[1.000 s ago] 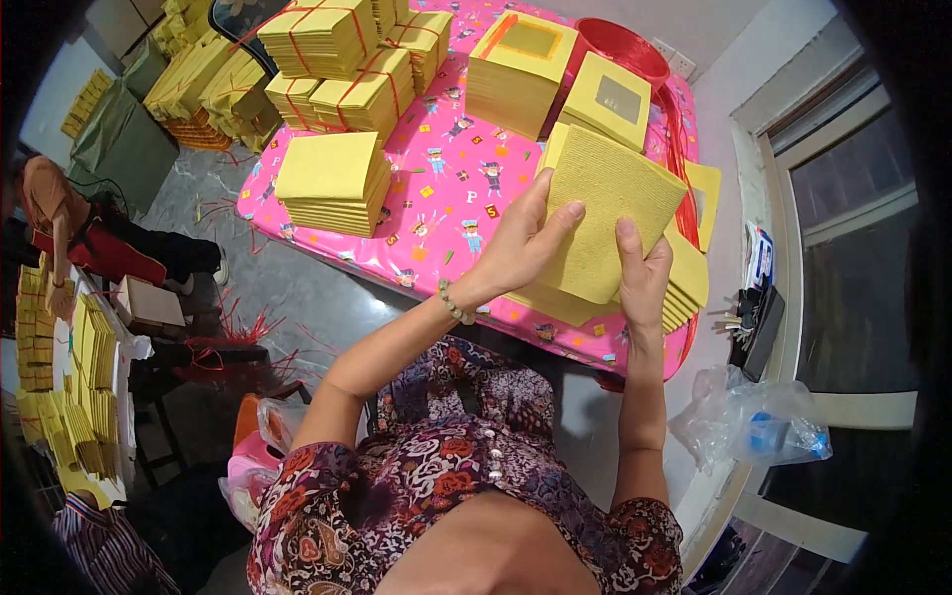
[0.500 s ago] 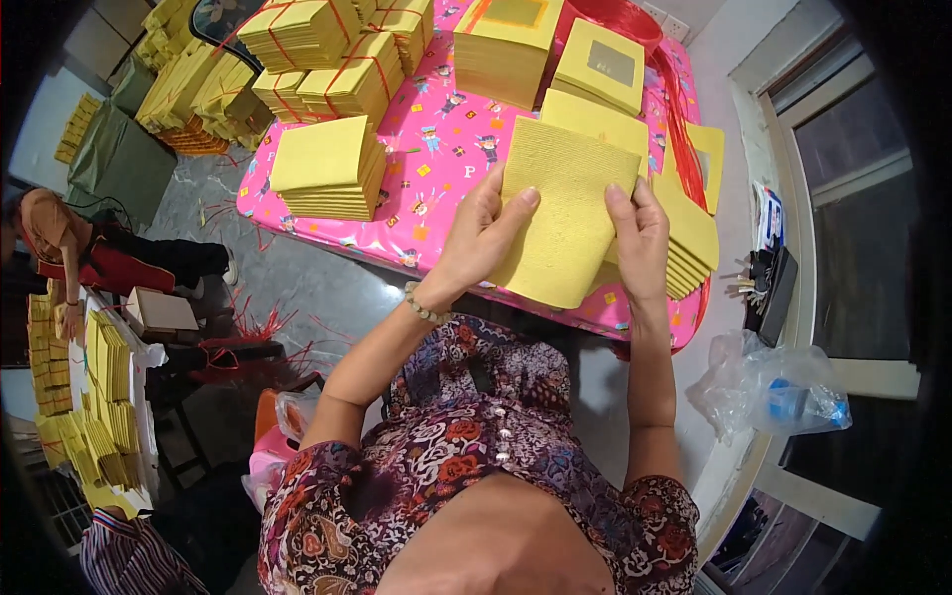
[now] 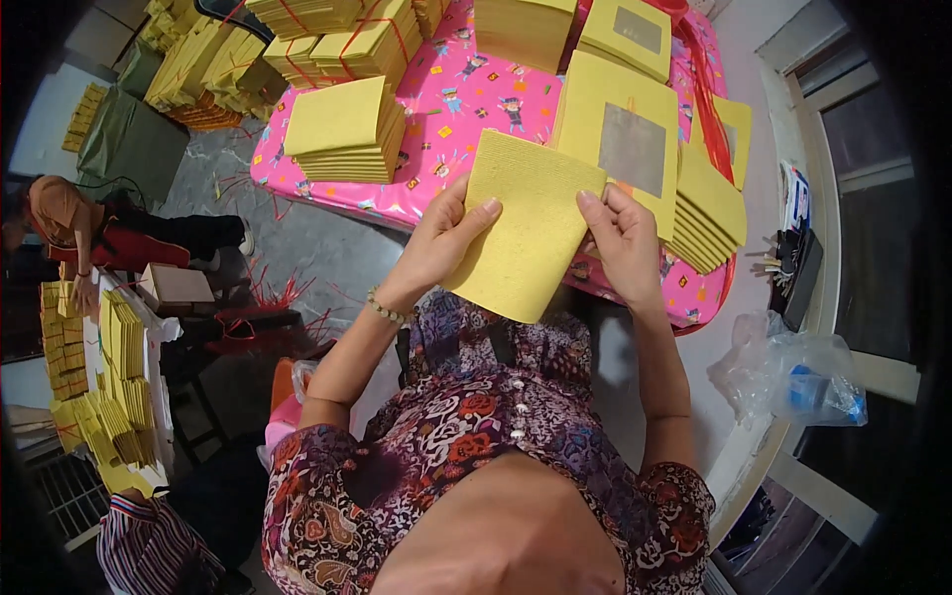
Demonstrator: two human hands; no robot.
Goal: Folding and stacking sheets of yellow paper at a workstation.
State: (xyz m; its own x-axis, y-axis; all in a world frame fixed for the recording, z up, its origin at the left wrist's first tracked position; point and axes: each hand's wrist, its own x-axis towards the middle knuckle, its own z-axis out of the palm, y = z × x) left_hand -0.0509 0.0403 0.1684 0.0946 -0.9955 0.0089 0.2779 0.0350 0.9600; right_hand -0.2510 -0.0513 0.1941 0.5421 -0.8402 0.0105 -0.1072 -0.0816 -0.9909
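Observation:
A rectangular piece of yellow joss paper (image 3: pixel 526 223) with a rough, plain face hangs tilted before me, over the table's near edge. My left hand (image 3: pixel 441 238) pinches its left side, thumb on top and fingers behind. On the opposite side, my right hand (image 3: pixel 623 238) grips the upper right edge between thumb and curled fingers. Whether it is one sheet or several cannot be made out. Just beyond it lies a pile of yellow paper (image 3: pixel 585 94) with a grey square on its top sheet, partly covered by the held paper.
A pink patterned cloth (image 3: pixel 446 129) covers the table. On it stand a fanned yellow stack (image 3: pixel 337 124), red-tied bundles (image 3: pixel 372 45), a stepped stack (image 3: pixel 709 223) and red strings (image 3: pixel 699 89). A plastic bag (image 3: pixel 783 372) lies by the window. Left, other people sit near another paper-laden table (image 3: pixel 159 426).
Both hands have drawn the joss paper toward me and leftward, uncovering the grey-squared pile behind it. The whole view has shifted a little.

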